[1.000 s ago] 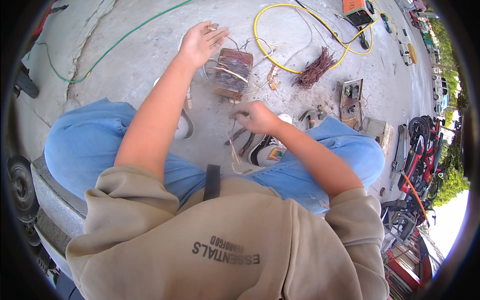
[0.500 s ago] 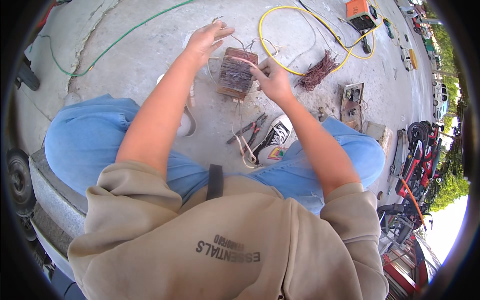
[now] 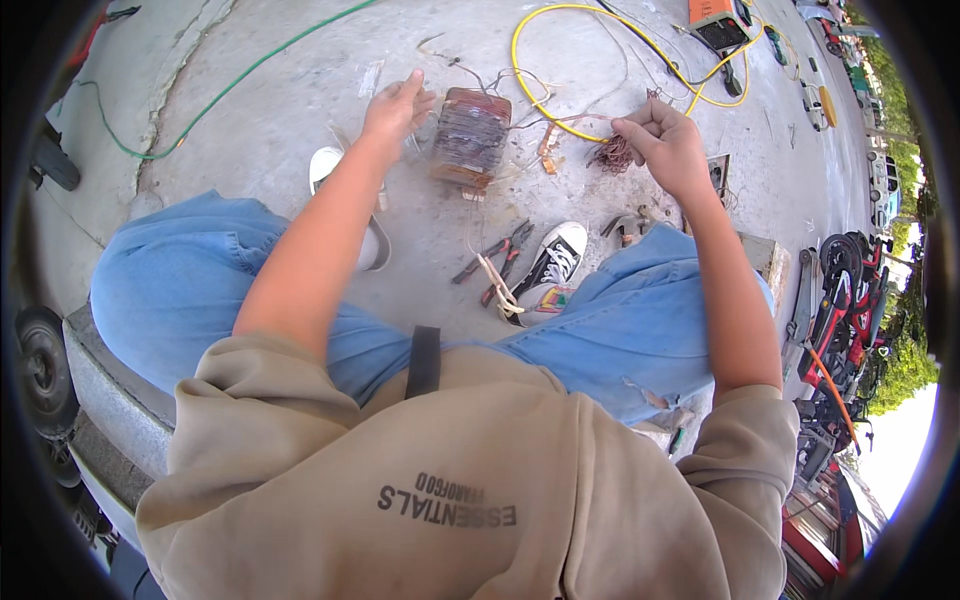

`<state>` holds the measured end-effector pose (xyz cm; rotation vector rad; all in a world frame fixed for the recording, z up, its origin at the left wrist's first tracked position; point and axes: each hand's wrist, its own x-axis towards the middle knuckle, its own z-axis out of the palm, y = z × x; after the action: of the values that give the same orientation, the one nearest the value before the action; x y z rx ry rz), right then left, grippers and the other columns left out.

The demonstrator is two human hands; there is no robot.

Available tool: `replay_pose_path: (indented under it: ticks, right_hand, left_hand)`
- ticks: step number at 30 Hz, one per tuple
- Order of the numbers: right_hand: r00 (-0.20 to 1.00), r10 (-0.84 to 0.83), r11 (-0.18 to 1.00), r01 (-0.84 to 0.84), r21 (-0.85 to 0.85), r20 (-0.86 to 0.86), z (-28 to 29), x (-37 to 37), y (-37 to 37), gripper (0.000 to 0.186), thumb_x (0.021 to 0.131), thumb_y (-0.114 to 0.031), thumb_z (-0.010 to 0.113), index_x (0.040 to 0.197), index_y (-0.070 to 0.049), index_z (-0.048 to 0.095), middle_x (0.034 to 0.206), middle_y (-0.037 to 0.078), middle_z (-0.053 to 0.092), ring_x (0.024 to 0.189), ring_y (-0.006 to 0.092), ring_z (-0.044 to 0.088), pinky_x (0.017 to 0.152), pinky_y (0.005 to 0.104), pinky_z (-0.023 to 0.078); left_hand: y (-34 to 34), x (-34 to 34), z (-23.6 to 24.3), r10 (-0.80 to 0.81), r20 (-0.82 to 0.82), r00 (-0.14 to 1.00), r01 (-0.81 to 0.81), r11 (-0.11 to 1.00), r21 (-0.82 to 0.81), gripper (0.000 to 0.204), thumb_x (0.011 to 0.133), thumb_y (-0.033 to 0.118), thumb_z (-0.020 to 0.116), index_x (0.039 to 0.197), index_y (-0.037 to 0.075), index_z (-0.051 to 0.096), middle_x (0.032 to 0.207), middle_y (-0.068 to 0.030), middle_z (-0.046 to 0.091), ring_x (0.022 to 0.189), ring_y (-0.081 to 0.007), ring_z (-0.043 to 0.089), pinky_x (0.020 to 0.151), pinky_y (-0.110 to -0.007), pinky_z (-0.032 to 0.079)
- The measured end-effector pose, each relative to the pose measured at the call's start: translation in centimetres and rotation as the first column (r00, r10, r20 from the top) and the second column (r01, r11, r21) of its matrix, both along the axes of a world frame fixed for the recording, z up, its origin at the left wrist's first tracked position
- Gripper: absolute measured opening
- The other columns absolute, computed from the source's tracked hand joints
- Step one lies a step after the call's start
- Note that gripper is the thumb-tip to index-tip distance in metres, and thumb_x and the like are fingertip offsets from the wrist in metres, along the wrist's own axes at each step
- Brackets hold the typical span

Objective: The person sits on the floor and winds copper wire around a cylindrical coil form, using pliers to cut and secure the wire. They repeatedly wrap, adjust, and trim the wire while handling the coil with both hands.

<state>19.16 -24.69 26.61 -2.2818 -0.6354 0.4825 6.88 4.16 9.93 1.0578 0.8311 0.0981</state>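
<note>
A block-shaped coil (image 3: 470, 140) wound with dark wire lies on the concrete between my feet, loose wire ends sticking out at its top and right. Just left of it is my left hand (image 3: 395, 112), fingers apart, holding nothing that I can see. My right hand (image 3: 662, 145) is raised off to the right, thumb and fingers pinched on the end of a copper-coloured wire (image 3: 562, 119). That wire stretches across from the coil's right side. Partly behind the right hand sits a tangled bundle of reddish wire (image 3: 612, 156).
Red-handled pliers (image 3: 495, 258) lie in front of my black-and-white shoe (image 3: 556, 260). A yellow cable (image 3: 517, 60) loops past the coil toward an orange machine (image 3: 718, 25). At far left runs a green hose (image 3: 262, 70). Parked vehicles (image 3: 835, 290) stand on the right.
My right hand has moved from the coil out to the right, drawing the wire into a long stretch. My left hand has come down a little, beside the coil.
</note>
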Motion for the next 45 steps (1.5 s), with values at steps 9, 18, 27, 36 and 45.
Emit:
replay_pose_path:
  ticks: [9, 18, 27, 36, 45]
  right_hand:
    - [0.996, 0.055, 0.989, -0.045, 0.139, -0.065, 1.7, -0.1, 3.6, 0.022, 0.082, -0.019, 0.075, 0.082, 0.0, 0.065, 0.06, -0.001, 0.059, 0.053, 0.0035, 0.046, 0.048, 0.0231, 0.035]
    - [0.947, 0.255, 0.964, -0.236, 0.12, -0.193, 3.0, -0.3, 4.9, 0.022, 0.084, -0.021, 0.075, 0.082, -0.002, 0.065, 0.065, 0.003, 0.065, 0.056, 0.0046, 0.053, 0.052, 0.0217, 0.04]
    - [0.594, 0.164, 0.865, 0.297, 0.404, -0.787, -2.4, 1.7, 4.1, 0.046, 0.1, -0.037, 0.045, 0.118, 0.003, 0.058, 0.1, 0.016, 0.069, 0.084, 0.0167, 0.064, 0.08, 0.0298, 0.05]
    - [0.585, -0.065, 0.989, -0.067, -0.129, -0.808, -9.1, -5.6, 5.1, 0.031, 0.093, -0.025, 0.063, 0.11, 0.002, 0.063, 0.092, 0.009, 0.069, 0.079, 0.0141, 0.065, 0.072, 0.0282, 0.055]
    - [0.461, -0.106, 0.986, -0.064, -0.152, -0.881, -10.5, -7.4, 5.5, 0.014, 0.086, -0.014, 0.067, 0.086, 0.0, 0.069, 0.076, 0.006, 0.068, 0.061, 0.0108, 0.061, 0.057, 0.0252, 0.054]
  left_hand:
    - [-4.6, -2.3, -0.5, -0.329, -0.076, 0.941, 0.163, 0.243, 0.956, 0.03, 0.08, 0.016, 0.072, 0.11, 0.017, 0.071, 0.115, -0.0081, 0.063, 0.109, -0.028, 0.055, 0.096, -0.037, 0.046]
    - [-4.8, -1.3, 0.9, -0.486, -0.223, 0.845, 0.248, -0.013, 0.969, 0.018, 0.076, 0.022, 0.074, 0.094, 0.02, 0.076, 0.107, 0.0043, 0.065, 0.102, -0.0213, 0.057, 0.085, -0.033, 0.05]
    - [-5.2, -0.6, 0.4, -0.335, -0.162, 0.928, 0.203, 0.092, 0.975, 0.01, 0.081, 0.024, 0.071, 0.088, 0.018, 0.075, 0.104, 0.0056, 0.071, 0.095, -0.0179, 0.063, 0.079, -0.03, 0.052]
    - [-4.4, -1.7, -1.6, -0.299, 0.006, 0.954, 0.053, 0.188, 0.981, 0.011, 0.082, 0.012, 0.069, 0.092, 0.009, 0.073, 0.107, -0.0064, 0.07, 0.101, -0.0236, 0.065, 0.085, -0.033, 0.052]
    - [-10.3, -6.2, -0.7, -0.02, -0.203, 0.979, 0.004, 0.997, -0.082, 0.022, 0.091, 0.013, 0.065, 0.105, -0.004, 0.063, 0.097, -0.0127, 0.067, 0.093, -0.0214, 0.066, 0.08, -0.031, 0.056]
